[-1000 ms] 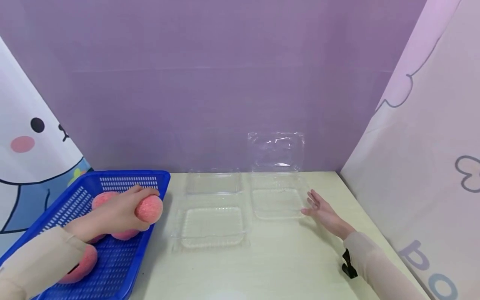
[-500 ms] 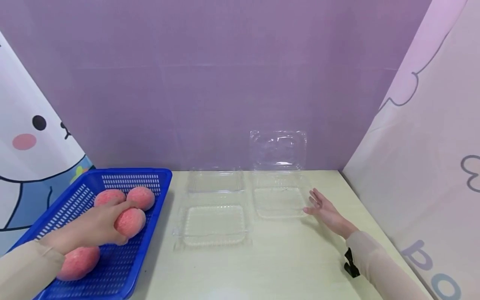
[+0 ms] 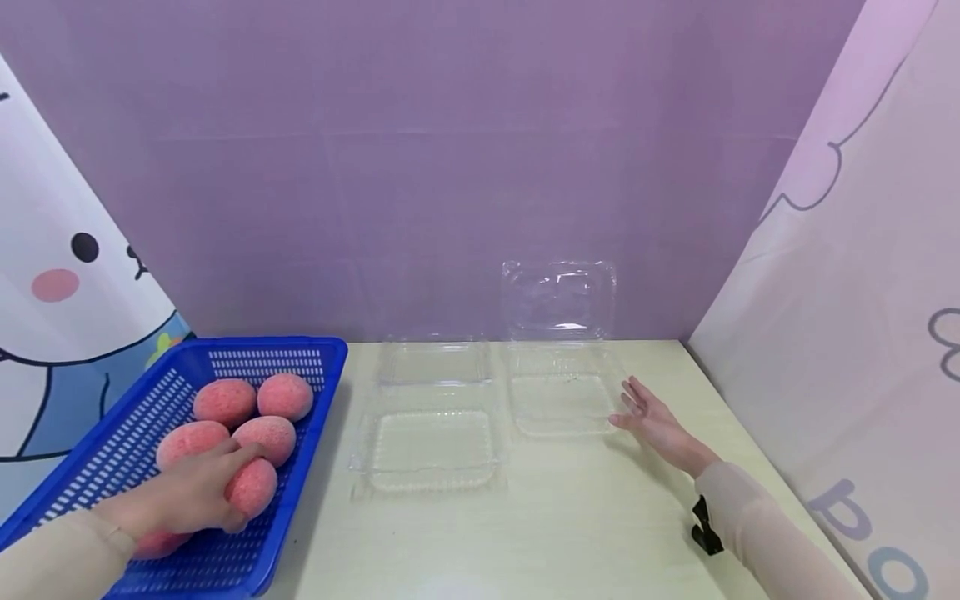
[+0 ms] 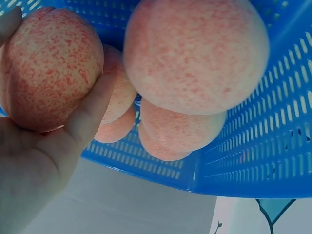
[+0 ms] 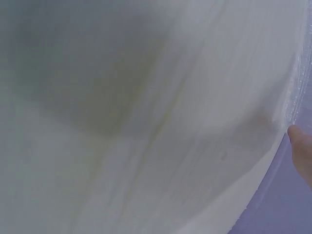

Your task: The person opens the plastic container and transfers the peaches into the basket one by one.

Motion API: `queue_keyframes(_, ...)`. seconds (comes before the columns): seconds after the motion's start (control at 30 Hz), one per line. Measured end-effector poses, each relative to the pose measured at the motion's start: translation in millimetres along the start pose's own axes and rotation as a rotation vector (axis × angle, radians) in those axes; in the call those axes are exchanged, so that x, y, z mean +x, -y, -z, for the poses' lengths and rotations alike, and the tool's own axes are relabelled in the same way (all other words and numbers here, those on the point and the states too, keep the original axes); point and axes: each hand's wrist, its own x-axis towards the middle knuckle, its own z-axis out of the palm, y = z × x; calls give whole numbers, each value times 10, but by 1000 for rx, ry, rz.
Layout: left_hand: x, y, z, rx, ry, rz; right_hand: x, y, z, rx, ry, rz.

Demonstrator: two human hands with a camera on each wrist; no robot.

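Note:
My left hand is down in the blue basket, its fingers and thumb around a pink peach. In the left wrist view the thumb lies along the side of this peach. Close around it are several more peaches, among them one at the back, another at the back right and one just behind the held one. My right hand holds nothing, its fingers extended beside a clear plastic clamshell box with a raised lid. The thumb tip is right at the box's right edge.
The blue basket takes up the left of the pale table. Another clear clamshell box lies opened flat between basket and right-hand box. A purple backdrop rises behind, with printed cloth panels at both sides.
My left hand has let go of a peach at the basket's back right and moved down and toward the front, where it grips another peach. The right hand stays put.

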Motion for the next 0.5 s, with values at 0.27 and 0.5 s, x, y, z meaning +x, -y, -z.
queue_keyframes(0.27, 25, 65, -37, -18, 54, 44, -21, 2, 14, -4, -3, 0)
queue_keyframes(0.5, 44, 112, -103, -20, 111, 49, -13, 0, 1, 0, 0, 5)
